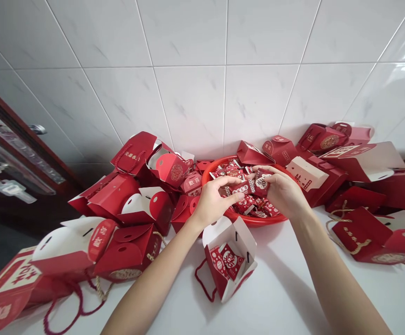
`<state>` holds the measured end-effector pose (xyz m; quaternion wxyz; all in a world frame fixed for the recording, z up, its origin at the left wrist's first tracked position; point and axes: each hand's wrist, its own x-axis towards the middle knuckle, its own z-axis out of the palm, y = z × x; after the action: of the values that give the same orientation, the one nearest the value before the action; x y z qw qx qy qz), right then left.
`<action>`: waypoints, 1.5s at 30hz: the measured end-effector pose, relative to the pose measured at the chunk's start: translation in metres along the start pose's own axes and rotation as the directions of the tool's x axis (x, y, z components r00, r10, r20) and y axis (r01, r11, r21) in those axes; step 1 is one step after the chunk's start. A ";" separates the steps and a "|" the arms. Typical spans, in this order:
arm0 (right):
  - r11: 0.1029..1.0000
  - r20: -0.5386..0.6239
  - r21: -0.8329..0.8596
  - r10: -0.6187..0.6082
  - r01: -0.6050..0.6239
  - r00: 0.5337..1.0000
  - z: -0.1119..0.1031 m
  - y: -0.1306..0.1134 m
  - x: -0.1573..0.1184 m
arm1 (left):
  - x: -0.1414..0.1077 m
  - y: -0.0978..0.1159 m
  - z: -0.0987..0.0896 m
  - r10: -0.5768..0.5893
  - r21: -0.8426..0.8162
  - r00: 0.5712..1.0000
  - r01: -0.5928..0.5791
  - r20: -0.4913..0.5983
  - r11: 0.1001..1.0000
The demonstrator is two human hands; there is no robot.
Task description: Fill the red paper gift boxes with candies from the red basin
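Clock = our view, 12 away from us. Two red packets meet end to end over the red basin (pixel 254 222): left-hand packet (pixel 243 187), long axis roughly 8 to 2, and right-hand packet (pixel 261 182), long axis unclear.

Left hand (pixel 212 197) has the first between thumb and fingers, from 8 o'clock, only a narrow gap between them. Right hand (pixel 288 188) has the second from 3, fingers curled in and nearly closed on it; exact contact partly hidden.

Open box (pixel 245 237) sits between 6 and 7 from the packets, just outside the basin rim, mouth up, flaps spread, packets inside (pixel 232 260). Our left hand is nearer to it. Cord handle (pixel 205 286) loops off its 8 side.

Edges: more boxes crowd at 9 (pixel 132 244) and 3 (pixel 363 232), tiled wall (pixel 254 102) at 12. White bench (pixel 275 288) shows between the open box and our right forearm.
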<state>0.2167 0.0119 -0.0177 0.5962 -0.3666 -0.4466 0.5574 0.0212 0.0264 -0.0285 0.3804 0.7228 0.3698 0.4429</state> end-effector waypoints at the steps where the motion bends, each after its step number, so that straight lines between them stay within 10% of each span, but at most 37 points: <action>1: 1.000 0.000 -0.005 -0.013 0.013 1.000 0.000 0.001 0.001 | 0.000 0.000 -0.001 0.000 0.012 1.000 0.000 -0.003 1.000; 20: 0.980 0.056 -0.135 -0.142 0.149 0.988 0.004 -0.001 -0.010 | -0.001 0.008 -0.001 -0.192 -0.401 0.977 0.213 0.093 0.891; 32: 0.944 0.190 -0.167 -0.253 0.285 0.949 0.019 -0.010 -0.028 | -0.015 0.034 -0.008 0.016 -0.315 0.998 0.001 0.054 0.949; 45: 0.888 0.129 -0.312 -0.313 0.338 0.941 0.012 -0.031 -0.032 | -0.020 0.041 -0.050 -0.027 0.454 0.985 -0.054 0.171 0.889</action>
<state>0.2170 -0.0240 0.0112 0.5944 -0.3598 -0.6105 0.3802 -0.0230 0.0023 0.0164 0.2274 0.8300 0.4242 0.2820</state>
